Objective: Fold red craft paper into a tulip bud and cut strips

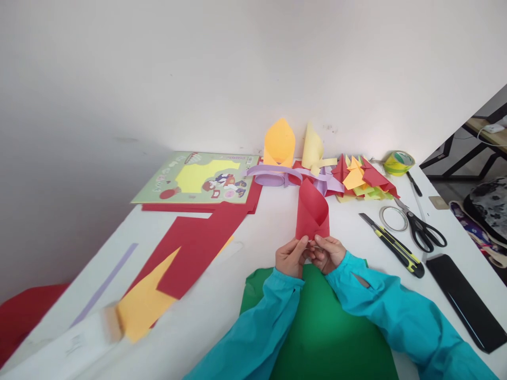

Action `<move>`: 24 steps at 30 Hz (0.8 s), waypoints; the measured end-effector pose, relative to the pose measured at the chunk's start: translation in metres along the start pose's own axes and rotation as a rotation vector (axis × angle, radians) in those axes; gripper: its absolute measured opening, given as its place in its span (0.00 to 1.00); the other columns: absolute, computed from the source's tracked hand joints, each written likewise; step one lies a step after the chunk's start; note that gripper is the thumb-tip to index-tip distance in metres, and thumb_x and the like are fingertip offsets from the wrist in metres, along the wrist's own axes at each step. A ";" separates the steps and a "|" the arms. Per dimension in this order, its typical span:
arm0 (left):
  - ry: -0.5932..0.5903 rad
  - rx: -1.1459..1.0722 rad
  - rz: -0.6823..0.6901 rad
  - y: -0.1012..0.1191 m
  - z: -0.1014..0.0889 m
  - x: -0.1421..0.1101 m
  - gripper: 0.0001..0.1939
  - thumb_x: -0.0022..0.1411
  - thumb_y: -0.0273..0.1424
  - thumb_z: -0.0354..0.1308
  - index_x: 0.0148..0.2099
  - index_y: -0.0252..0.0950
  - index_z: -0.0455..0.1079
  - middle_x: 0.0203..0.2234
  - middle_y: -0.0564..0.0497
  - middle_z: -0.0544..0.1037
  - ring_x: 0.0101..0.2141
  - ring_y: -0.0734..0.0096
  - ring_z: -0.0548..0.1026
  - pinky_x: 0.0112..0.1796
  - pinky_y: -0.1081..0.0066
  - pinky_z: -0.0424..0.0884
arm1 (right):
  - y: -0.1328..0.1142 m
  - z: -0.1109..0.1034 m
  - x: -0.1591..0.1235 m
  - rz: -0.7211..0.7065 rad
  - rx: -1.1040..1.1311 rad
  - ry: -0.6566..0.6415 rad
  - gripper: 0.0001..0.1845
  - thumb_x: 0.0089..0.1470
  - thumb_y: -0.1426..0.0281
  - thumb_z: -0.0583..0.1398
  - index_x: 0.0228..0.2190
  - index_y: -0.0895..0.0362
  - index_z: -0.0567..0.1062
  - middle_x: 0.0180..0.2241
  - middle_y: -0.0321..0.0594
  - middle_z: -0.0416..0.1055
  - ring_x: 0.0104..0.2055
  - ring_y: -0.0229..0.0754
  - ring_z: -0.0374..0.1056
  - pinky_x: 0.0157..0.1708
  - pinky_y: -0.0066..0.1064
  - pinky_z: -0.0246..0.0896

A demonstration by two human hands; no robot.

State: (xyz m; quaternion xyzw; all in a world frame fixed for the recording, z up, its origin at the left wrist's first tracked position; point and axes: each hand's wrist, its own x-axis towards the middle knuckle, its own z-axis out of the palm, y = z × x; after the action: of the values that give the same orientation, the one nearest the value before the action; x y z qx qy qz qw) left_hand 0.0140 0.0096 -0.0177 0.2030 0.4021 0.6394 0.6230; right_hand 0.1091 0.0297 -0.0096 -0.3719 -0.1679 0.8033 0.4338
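Note:
A rolled red paper piece [311,211], its top pointed and its front edges curving down to a V, stands upright between my hands. My left hand [291,257] pinches its lower edge from the left. From the right, my right hand [329,253] grips the same edge, thumb in front. The fingertips of both hands nearly meet at the bottom middle of the roll. Beneath my wrists lies a green sheet [328,327]. Behind stand an orange rolled paper piece [279,140] and a pale yellow one [312,148].
Folded paper shapes [364,177] and purple strips [273,174] lie near the wall. At right are a tape roll [398,162], clear tape [393,218], scissors [425,232], a utility knife [394,245] and a black phone-like slab [467,301]. Red sheets [206,243] and a paper pad [190,179] lie left.

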 end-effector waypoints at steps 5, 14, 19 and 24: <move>0.004 -0.015 -0.021 -0.004 -0.001 0.000 0.15 0.41 0.40 0.67 0.21 0.32 0.73 0.12 0.50 0.73 0.17 0.69 0.73 0.17 0.72 0.69 | 0.002 0.001 0.000 -0.031 -0.022 0.000 0.19 0.27 0.59 0.72 0.16 0.62 0.76 0.05 0.33 0.60 0.12 0.33 0.59 0.09 0.21 0.47; 0.065 -0.087 -0.059 0.007 -0.001 0.005 0.15 0.37 0.36 0.71 0.18 0.32 0.69 0.13 0.55 0.72 0.15 0.79 0.69 0.17 0.78 0.68 | 0.004 -0.007 0.003 -0.062 0.012 0.001 0.19 0.33 0.57 0.70 0.18 0.60 0.75 0.09 0.32 0.63 0.15 0.32 0.58 0.12 0.22 0.50; 0.075 -0.117 -0.118 0.010 -0.002 0.005 0.16 0.36 0.35 0.71 0.19 0.31 0.69 0.13 0.53 0.73 0.16 0.79 0.70 0.19 0.80 0.69 | 0.001 -0.010 0.004 -0.018 0.108 0.039 0.20 0.31 0.59 0.71 0.15 0.59 0.69 0.11 0.29 0.62 0.15 0.29 0.55 0.12 0.21 0.49; 0.064 -0.138 -0.151 0.010 -0.002 0.003 0.15 0.36 0.35 0.72 0.21 0.31 0.70 0.15 0.53 0.75 0.18 0.79 0.72 0.22 0.80 0.70 | 0.002 -0.010 0.003 -0.027 0.068 0.047 0.20 0.29 0.59 0.71 0.16 0.59 0.72 0.11 0.30 0.63 0.16 0.31 0.59 0.12 0.21 0.50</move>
State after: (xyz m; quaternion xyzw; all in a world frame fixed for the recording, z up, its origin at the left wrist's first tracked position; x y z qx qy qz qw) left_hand 0.0063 0.0129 -0.0120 0.1081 0.3909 0.6232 0.6687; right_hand 0.1140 0.0307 -0.0185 -0.3734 -0.1352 0.7936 0.4610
